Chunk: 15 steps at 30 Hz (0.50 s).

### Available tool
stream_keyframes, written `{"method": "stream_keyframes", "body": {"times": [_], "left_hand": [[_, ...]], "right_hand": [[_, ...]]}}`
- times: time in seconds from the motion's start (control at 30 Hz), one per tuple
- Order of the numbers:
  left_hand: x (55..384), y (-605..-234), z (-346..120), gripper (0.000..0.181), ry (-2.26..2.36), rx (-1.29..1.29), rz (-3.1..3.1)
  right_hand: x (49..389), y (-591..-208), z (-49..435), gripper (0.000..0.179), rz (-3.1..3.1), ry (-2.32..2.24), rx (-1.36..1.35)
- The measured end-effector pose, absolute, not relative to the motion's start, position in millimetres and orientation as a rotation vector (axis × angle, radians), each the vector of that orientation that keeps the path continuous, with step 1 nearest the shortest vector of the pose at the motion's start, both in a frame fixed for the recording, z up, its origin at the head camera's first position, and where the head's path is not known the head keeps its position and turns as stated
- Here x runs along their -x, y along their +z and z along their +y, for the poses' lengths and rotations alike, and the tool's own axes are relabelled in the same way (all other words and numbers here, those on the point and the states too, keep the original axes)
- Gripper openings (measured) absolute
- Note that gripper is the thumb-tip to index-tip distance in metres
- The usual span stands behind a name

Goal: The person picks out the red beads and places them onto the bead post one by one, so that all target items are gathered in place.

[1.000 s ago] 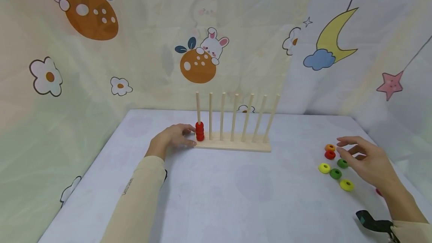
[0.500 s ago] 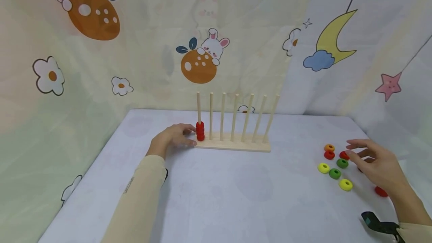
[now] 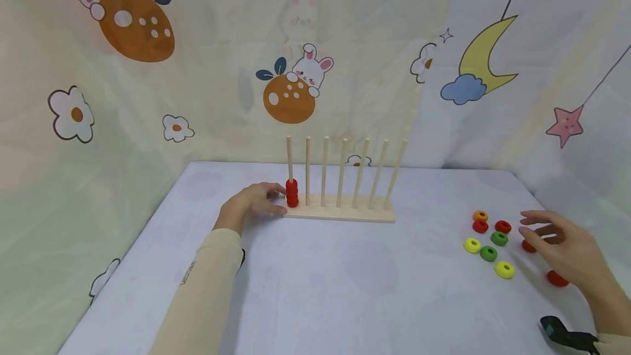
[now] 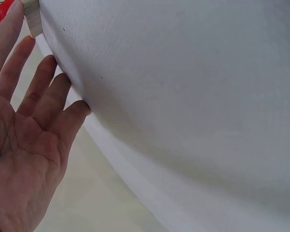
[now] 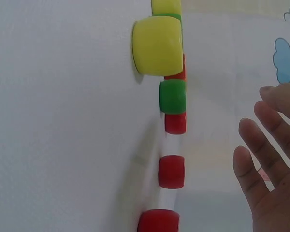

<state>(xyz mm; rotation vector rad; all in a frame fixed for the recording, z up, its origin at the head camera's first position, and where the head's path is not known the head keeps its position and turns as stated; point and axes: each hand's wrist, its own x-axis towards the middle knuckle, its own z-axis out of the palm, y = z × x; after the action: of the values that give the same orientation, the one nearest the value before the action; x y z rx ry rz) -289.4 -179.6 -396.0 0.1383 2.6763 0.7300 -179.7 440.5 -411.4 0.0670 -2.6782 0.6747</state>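
My left hand [image 3: 252,201] is at the left end of a wooden peg stand [image 3: 340,212], thumb at its front corner and forefinger farther back, holding that end. In the left wrist view, the wooden base [image 4: 33,19] meets the thumb and forefinger; the other fingers are extended. Stacked red beads [image 3: 292,193] sit on the leftmost peg beside these fingers; the other pegs are bare. My right hand [image 3: 567,242] hovers over the right of the table, loosely bent and empty, near red beads [image 3: 557,278]. In the right wrist view, the fingers [image 5: 261,145] are apart from the beads.
Loose beads lie on the right: orange [image 3: 480,216], yellow [image 3: 505,269], green [image 3: 488,253] and several red ones. A white cloth covers the table [image 3: 345,289]. A printed curtain [image 3: 222,70] hangs behind it. A black strap device [image 3: 567,336] is at the right wrist.
My right hand has moved right and slightly toward me, away from the orange and green beads. A red bead it hid now shows on the table. The left hand stays put.
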Motion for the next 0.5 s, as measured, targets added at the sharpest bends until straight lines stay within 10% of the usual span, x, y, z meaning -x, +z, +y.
{"method": "stream_keyframes", "body": {"times": [0.5], "left_hand": [[289,-397,-180,0.058,0.759,-0.143,2.673]], "right_hand": [[173,-418,459,0.047,-2.723,0.649,-0.041]]}}
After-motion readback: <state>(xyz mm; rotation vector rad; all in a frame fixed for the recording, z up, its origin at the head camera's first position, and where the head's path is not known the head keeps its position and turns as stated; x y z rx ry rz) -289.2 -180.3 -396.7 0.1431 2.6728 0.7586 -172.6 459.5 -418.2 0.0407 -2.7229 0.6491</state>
